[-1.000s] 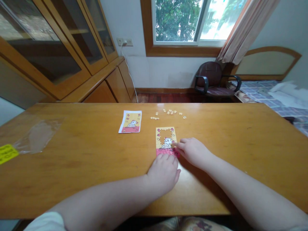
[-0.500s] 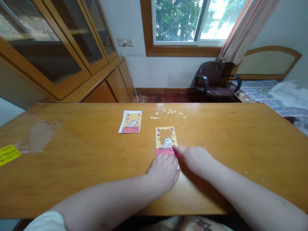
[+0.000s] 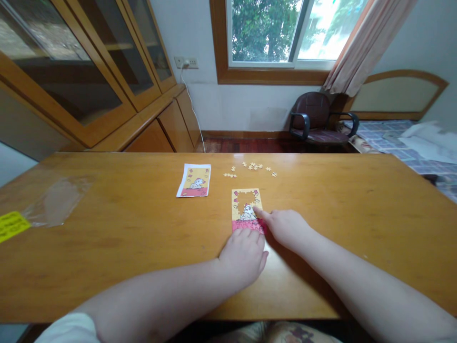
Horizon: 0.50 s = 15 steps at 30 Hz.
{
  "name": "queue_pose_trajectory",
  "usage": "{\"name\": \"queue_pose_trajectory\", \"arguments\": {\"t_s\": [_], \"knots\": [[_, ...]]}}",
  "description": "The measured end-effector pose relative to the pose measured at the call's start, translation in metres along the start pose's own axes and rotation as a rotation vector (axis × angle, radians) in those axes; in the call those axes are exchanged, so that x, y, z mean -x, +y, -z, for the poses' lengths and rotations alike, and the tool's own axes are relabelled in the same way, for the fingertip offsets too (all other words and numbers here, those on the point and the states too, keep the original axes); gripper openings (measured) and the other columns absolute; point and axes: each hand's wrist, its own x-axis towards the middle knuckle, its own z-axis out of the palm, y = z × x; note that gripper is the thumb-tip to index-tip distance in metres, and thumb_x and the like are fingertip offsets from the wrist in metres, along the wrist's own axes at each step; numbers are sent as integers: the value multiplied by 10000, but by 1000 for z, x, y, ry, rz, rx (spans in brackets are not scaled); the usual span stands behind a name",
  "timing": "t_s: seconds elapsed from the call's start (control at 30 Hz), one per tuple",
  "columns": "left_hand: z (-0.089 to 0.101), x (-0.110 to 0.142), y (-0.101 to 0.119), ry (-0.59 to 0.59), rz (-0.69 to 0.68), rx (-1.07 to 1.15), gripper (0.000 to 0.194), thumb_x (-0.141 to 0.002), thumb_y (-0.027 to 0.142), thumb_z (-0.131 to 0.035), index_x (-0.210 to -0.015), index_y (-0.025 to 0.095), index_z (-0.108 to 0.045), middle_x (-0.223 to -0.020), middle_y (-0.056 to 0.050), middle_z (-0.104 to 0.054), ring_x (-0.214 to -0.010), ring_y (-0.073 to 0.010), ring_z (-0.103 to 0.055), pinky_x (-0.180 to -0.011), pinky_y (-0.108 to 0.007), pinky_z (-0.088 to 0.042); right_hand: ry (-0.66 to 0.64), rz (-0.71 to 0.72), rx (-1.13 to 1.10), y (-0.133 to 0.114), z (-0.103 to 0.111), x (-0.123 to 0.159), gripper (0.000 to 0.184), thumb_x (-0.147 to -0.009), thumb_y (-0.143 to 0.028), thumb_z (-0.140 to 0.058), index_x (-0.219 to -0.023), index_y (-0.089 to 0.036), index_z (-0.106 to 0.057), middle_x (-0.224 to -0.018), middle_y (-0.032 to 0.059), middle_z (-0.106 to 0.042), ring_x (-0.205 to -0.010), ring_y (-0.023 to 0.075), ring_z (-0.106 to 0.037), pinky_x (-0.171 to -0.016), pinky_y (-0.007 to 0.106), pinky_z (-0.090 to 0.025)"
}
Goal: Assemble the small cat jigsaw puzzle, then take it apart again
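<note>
A jigsaw puzzle (image 3: 237,224) lies on the wooden table, its yellow border and pink lower band joined around a white cartoon animal. A gap of bare wood shows in its upper middle. My left hand (image 3: 243,255) rests palm down over the puzzle's bottom edge, fingers together and thumb apart, hiding that edge. From the right, my right hand (image 3: 287,229) reaches in with its index finger stretched onto the animal's right side and the other fingers curled under. No piece is visible in either hand.
Several loose puzzle pieces (image 3: 253,166) lie beyond the puzzle. A printed reference picture (image 3: 194,181) is to its left. Farther left is a clear plastic bag (image 3: 57,202) with a yellow label (image 3: 13,226). An armchair (image 3: 314,116) stands past the table's far edge.
My right index fingertip has moved slightly up and left across the puzzle, farther onto the animal picture. My left hand stays on the bottom edge.
</note>
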Motion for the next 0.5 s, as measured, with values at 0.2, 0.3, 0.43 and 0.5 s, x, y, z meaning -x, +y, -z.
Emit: {"name": "queue_pose_trajectory", "arguments": {"t_s": [0.2,0.3,0.43,0.5], "knots": [[1,1,0,10,5,-4,312,-895,356,-487,-1022,119,-645,-943,-111,-664,-895,-259,-584,-812,-409,-457,14,-3,12,0,3,-6,619,-911,-152,-353,-1496,-316,-237,-896,112,-680,-724,226,-679,-618,297,-461],[-2,1,0,24,5,2,312,-895,354,-487,-1026,119,-645,-952,-114,-664,-899,-260,-583,-818,-417,-456,14,-4,11,1,1,-8,627,-913,-157,-351,-1503,-323,-215,-893,109,-678,-718,228,-678,-620,304,-463],[-5,1,-1,29,-2,13,315,-890,355,-497,-1040,120,-643,-959,-111,-665,-917,-261,-582,-831,-416,-457,24,-8,10,2,0,-9,632,-911,-155,-346,-1504,-325,-209,-905,108,-679,-736,228,-679,-630,299,-462],[-4,1,-1,25,-3,14,319,-890,358,-497,-1041,118,-642,-961,-111,-665,-914,-264,-582,-824,-419,-459,25,-12,9,2,0,-9,628,-912,-156,-350,-1502,-323,-217,-904,109,-679,-738,225,-679,-631,291,-457]]}}
